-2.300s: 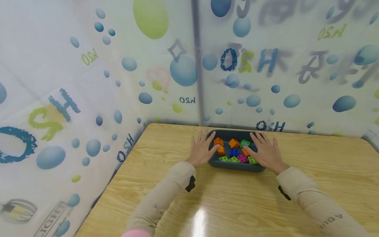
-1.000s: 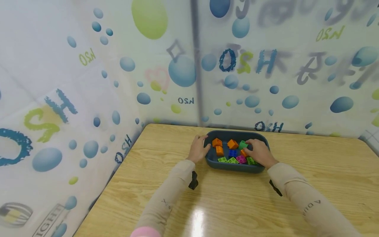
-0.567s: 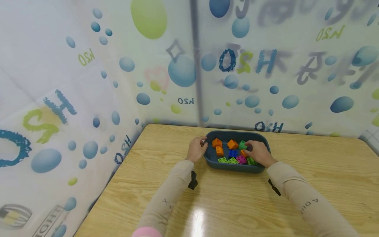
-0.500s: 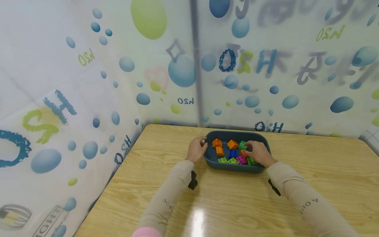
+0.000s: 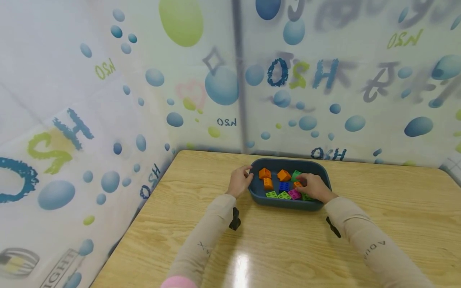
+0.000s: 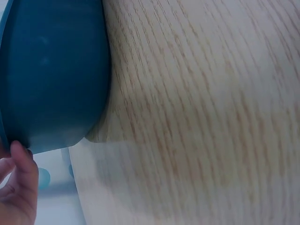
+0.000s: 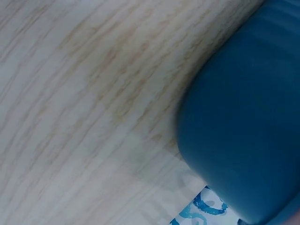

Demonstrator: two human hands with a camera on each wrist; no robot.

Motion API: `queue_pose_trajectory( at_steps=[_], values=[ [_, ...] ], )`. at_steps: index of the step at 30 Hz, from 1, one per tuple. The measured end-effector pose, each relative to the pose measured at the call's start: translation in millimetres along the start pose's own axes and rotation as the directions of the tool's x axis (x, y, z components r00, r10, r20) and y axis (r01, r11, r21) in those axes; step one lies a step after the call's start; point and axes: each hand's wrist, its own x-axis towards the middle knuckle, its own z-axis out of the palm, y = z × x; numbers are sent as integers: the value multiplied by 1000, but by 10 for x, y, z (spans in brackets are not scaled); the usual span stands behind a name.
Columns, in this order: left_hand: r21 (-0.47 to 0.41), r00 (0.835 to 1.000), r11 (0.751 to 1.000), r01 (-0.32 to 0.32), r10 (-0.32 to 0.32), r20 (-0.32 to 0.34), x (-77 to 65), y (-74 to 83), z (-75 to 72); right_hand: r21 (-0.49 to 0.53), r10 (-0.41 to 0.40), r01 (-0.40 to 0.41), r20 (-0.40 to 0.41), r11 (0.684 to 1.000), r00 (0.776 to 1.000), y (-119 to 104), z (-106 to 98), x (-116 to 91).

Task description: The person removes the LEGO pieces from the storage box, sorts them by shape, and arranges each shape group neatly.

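Note:
A dark blue plastic bin (image 5: 288, 203) holds toy building bricks. My left hand (image 5: 238, 182) grips the bin's left rim between thumb and fingers; in the left wrist view a fingertip (image 6: 19, 152) shows right at the rim. Reaching over the right side, my right hand (image 5: 316, 188) has its thumb and fingers down among the bricks, around a small orange brick (image 5: 297, 184). I cannot tell whether it pinches that brick. Close by lie a green brick (image 5: 296, 175) and a magenta brick (image 5: 294, 194). The right palm hides part of a lime brick (image 5: 306, 197).
Elsewhere in the bin are a blue brick (image 5: 284, 187), an orange brick (image 5: 283, 175), two more at the left including one orange brick (image 5: 268, 183), and lime bricks (image 5: 284, 195) along the front. The wooden table (image 5: 281, 248) meets a bubble-patterned curtain (image 5: 306, 120) behind the bin.
Both hands lay spread over the bin's ends at first. The left has since curled onto the left rim; the right has dipped in by the green brick, its thumb now shifted toward the orange and magenta ones.

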Motion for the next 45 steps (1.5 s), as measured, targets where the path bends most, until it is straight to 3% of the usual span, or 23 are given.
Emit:
queue_pose_trajectory(
  at_steps=[11,24,37,45],
  values=[
    [-16,1000,1000,-8,8,8,21,-15,-3,45,-34,31,64,998,997,21,-52,4],
    [25,997,999,24,-26,77,45,-19,-57,31,-35,31,151,999,988,47,-69,49],
    [1,997,1000,-2,2,78,53,-18,-49,18,-49,47,84,999,995,76,-76,37],
    [-16,996,1000,23,-21,90,52,-25,-48,15,-60,61,-3,998,998,66,-69,31]
  ],
)
